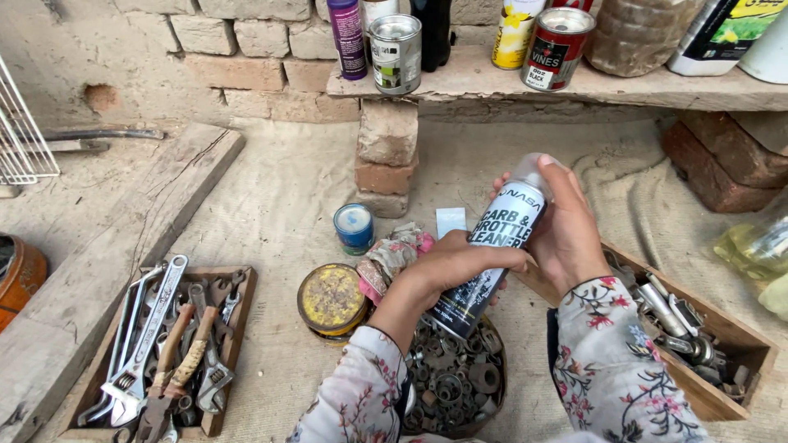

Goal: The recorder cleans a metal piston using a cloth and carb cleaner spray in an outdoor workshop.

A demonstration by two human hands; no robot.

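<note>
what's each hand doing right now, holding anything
Left hand: closed around the middle of the spray can.
Right hand: closed on the same can's upper part, near its cap.

Two bare hands, left hand (447,267) and right hand (570,238), without rings or gloves. Long sleeves (611,361) of pale grey cloth, printed all over with small red and pink flowers, dark stems and leaves. Loose, unbuttoned cuffs ending at the wrists.

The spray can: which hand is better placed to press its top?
Probably the right hand: its fingers already lie over the cap of the can, while the left hand wraps the body lower down.
</note>
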